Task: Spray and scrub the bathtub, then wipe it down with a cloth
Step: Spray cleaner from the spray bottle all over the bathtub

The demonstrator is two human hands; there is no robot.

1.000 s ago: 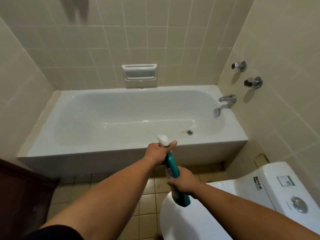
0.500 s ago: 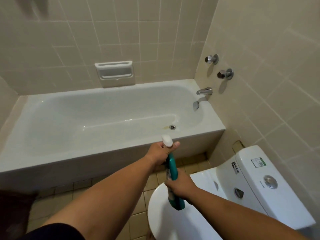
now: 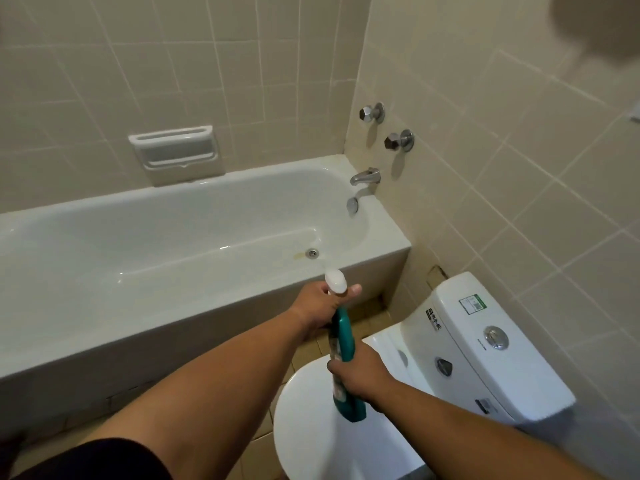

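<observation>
So the spray hits the bathtub (image 3: 384, 239), my left hand (image 3: 320, 306) grips the bottle (image 3: 343, 336) top while my right hand (image 3: 360, 375) holds its bottom.

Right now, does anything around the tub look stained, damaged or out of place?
A yellowish stain marks the bathtub floor just left of the drain. Low down, between bathtub and toilet, a wall tile looks broken.

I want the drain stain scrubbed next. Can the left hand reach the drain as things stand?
Probably yes, once freed: nothing stands between the left hand and the drain in the open bathtub. But the hand grips the spray bottle by its head, so it must let go first.
</observation>
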